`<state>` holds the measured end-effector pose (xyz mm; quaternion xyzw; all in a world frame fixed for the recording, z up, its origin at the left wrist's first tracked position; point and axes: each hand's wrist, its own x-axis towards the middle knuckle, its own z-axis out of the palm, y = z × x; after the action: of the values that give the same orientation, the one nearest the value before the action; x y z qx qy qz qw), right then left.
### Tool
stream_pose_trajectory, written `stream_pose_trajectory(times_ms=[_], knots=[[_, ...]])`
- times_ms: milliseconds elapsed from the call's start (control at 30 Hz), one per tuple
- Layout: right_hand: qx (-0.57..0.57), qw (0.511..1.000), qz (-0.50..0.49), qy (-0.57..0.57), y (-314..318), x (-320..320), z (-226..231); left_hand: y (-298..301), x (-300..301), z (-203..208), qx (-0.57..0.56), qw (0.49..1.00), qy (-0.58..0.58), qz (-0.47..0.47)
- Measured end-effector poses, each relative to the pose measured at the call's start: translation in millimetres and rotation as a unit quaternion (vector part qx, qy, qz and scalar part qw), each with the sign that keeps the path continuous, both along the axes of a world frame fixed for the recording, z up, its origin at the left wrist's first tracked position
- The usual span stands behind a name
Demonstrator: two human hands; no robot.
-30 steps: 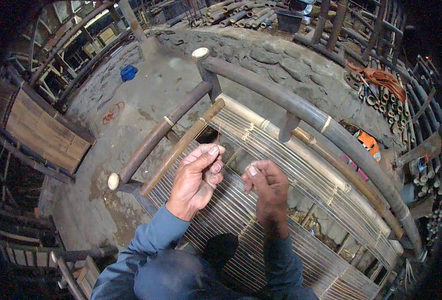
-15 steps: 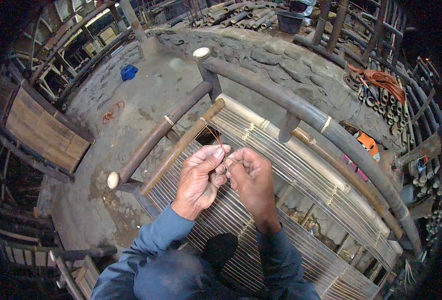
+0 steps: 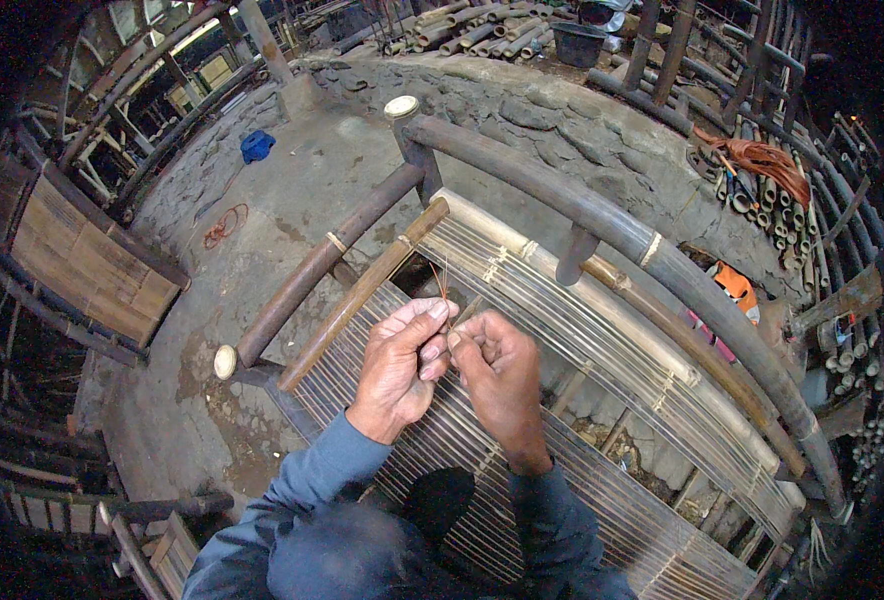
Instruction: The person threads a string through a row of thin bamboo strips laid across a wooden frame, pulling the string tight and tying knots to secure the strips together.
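Both hands meet over a bamboo bench seat. My left hand (image 3: 396, 372) is closed in a pinch on a few thin orange-brown strands (image 3: 443, 283), whose ends stick up above the thumb. Close beside it, my right hand (image 3: 504, 385) is also closed, thumb against fingers; what it pinches is too small to make out. Beneath the hands run the narrow slats (image 3: 442, 440) of the seat, bound in places with pale lashings (image 3: 498, 262). A dark gap lies in the slats just beyond my fingertips.
A thick dark bamboo rail (image 3: 542, 180) curves along the bench's far and right side, joined to a post (image 3: 402, 108). On the concrete floor lie a blue object (image 3: 257, 146) and a loose reddish coil (image 3: 226, 226). Stacked bamboo poles (image 3: 482, 30) and a black bucket (image 3: 578, 45) stand behind.
My right hand has shifted slightly down, and a small space has opened between the two hands. The strands in my left hand now stand more upright.
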<state>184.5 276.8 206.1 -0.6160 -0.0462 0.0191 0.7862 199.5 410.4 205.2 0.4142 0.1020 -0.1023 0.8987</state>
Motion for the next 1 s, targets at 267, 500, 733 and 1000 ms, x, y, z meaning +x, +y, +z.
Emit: stream_pose_trajectory(times_ms=[267,500,733,1000], knots=[[0.026,0.999,0.030,0.030,-0.7,-3.5,-13.0,-0.9,-3.1,-6.7,0.032,0.999,0.006,0.017],[0.121,0.991,0.057,0.025,-24.9,9.6,-37.3,4.5,-8.9,-2.1,0.117,0.992,-0.026,-0.041],[0.173,0.976,0.130,-0.011,-37.4,16.2,-70.7,3.0,-12.7,-7.5,0.106,0.988,-0.007,-0.109],[0.188,0.970,0.153,-0.016,-39.7,14.4,-71.5,4.5,-15.8,-6.2,0.111,0.986,0.011,-0.127]])
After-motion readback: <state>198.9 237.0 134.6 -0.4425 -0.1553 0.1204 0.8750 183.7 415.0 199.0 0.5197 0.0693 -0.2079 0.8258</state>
